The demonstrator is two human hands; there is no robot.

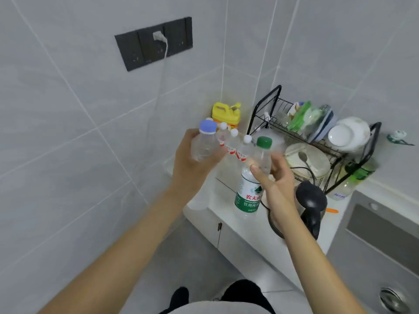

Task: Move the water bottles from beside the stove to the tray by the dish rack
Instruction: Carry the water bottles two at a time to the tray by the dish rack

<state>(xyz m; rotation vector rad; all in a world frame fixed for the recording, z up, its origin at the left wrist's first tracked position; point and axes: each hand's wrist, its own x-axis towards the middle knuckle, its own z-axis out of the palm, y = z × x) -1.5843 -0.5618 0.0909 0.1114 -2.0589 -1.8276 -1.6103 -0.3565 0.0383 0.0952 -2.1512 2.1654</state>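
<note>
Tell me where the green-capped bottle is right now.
The green-capped bottle is at the centre of the head view, held in the right hand above the counter, just left of the dish rack.

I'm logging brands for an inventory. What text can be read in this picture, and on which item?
"农夫山", partly hidden by the right hand: green-capped bottle, green label.
"饮用纯", the line below, same label; the smaller print is blurred.
Red-labelled small bottles: unreadable.
Yellow jug: unreadable.
Bottle under the dish rack: purple print, blurred.
</note>
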